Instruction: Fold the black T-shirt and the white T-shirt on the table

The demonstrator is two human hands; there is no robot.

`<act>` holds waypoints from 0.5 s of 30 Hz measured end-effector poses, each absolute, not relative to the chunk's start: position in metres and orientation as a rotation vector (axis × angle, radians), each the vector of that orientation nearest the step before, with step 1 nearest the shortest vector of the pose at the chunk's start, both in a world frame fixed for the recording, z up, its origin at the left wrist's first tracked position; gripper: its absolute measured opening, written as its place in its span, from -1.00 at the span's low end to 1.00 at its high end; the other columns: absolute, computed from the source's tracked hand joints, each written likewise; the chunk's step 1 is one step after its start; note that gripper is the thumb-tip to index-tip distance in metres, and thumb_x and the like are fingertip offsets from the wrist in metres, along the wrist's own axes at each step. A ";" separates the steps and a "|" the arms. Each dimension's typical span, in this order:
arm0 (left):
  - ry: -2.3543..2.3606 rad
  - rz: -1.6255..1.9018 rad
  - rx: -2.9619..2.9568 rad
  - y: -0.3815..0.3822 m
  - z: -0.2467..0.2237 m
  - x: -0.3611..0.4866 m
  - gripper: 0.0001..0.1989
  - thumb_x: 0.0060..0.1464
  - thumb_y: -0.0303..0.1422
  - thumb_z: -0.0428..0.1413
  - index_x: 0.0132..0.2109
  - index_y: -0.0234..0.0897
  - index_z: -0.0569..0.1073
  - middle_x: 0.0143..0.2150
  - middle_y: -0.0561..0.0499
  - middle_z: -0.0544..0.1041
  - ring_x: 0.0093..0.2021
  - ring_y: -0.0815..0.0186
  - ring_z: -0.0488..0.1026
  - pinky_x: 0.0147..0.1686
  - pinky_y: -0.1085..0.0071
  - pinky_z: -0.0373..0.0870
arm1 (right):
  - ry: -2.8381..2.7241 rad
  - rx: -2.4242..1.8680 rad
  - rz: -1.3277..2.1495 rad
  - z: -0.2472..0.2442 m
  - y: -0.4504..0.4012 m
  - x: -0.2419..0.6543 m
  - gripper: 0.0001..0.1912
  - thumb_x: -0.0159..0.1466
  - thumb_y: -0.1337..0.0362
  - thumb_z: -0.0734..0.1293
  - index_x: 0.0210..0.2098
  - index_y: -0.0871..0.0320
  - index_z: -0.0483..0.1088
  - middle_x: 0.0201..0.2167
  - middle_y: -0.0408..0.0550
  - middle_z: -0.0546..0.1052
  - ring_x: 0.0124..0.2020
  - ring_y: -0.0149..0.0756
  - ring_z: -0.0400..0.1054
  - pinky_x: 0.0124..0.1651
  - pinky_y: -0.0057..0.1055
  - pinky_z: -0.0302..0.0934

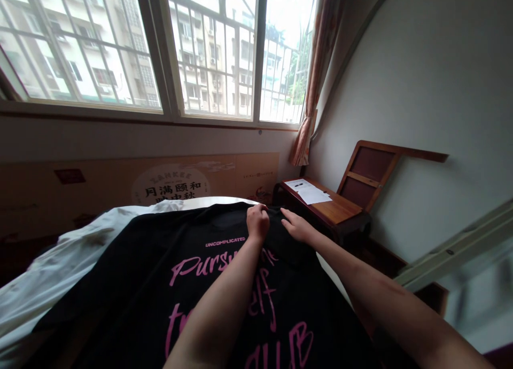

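A black T-shirt (136, 273) with pink lettering lies spread out, its collar away from me. Near the collar, on the right shoulder side, my left hand (258, 222) is closed with its fingers curled on the black cloth. Just to the right, my right hand (297, 226) lies on the shoulder with its fingers stretched out. My left forearm crosses over the printed words and covers part of them. Beneath the shirt, the rim of a white surface (212, 200) shows at the far edge.
White cloth (88, 235) is bunched along the left. Beyond the far edge stands a printed cardboard panel (248, 171) under the barred windows. Papers (308, 191) and a pen lie on a wooden table (340, 211) at the right. A pale ladder-like frame (452, 251) leans at far right.
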State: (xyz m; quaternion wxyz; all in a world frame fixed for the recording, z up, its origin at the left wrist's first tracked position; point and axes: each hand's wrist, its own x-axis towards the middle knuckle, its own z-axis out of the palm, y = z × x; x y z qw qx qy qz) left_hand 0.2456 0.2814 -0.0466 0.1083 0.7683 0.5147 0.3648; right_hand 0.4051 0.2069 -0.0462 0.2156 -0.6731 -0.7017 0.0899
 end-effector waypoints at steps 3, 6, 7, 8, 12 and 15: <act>1.596 1.129 2.155 0.285 -0.047 0.241 -0.58 0.19 -0.56 -0.20 -0.10 -0.22 0.53 -0.07 -0.06 0.61 0.03 0.18 0.45 0.07 0.32 0.36 | -1.985 -1.968 0.321 -0.063 0.237 0.389 -0.34 0.43 0.12 0.13 0.42 0.35 0.08 0.45 0.18 0.06 0.48 -0.02 -0.11 0.48 -0.05 -0.20; 1.628 1.121 2.125 0.287 -0.049 0.240 -0.60 0.19 -0.55 -0.18 -0.09 -0.23 0.52 -0.09 -0.07 0.61 -0.01 0.18 0.48 0.02 0.32 0.38 | -1.969 -2.050 0.351 -0.075 0.252 0.387 -0.29 0.43 0.00 0.12 0.44 0.25 0.03 0.48 0.16 -0.02 0.50 0.08 -0.21 0.45 0.16 -0.29; 1.622 1.108 2.136 0.286 -0.050 0.240 -0.62 0.19 -0.54 -0.16 -0.10 -0.22 0.53 -0.10 -0.07 0.62 -0.03 0.19 0.48 0.00 0.33 0.38 | -1.958 -2.070 0.356 -0.077 0.255 0.388 -0.28 0.44 -0.04 0.10 0.45 0.23 0.01 0.49 0.14 -0.04 0.50 0.09 -0.24 0.44 0.19 -0.30; 1.611 1.094 2.155 0.286 -0.051 0.241 -0.64 0.19 -0.53 -0.14 -0.11 -0.21 0.53 -0.10 -0.06 0.62 -0.04 0.19 0.49 0.00 0.33 0.38 | -1.948 -2.086 0.360 -0.078 0.257 0.390 -0.27 0.44 -0.07 0.09 0.46 0.21 -0.01 0.49 0.13 -0.06 0.51 0.09 -0.26 0.43 0.20 -0.31; 1.551 1.010 2.268 0.281 -0.055 0.247 -0.72 0.20 -0.46 -0.05 -0.12 -0.18 0.55 -0.09 -0.04 0.63 -0.02 0.18 0.49 0.01 0.32 0.36 | -1.919 -2.112 0.375 -0.079 0.262 0.394 -0.27 0.44 -0.08 0.07 0.47 0.16 -0.03 0.50 0.10 -0.08 0.51 0.07 -0.27 0.44 0.20 -0.33; 1.534 0.904 2.333 0.279 -0.057 0.250 -0.73 0.19 -0.44 -0.01 -0.12 -0.20 0.58 -0.10 -0.08 0.64 -0.05 0.15 0.51 -0.03 0.30 0.38 | -1.903 -2.085 0.377 -0.076 0.262 0.394 -0.30 0.44 -0.04 0.09 0.46 0.14 -0.02 0.49 0.10 -0.05 0.50 0.02 -0.21 0.45 0.13 -0.29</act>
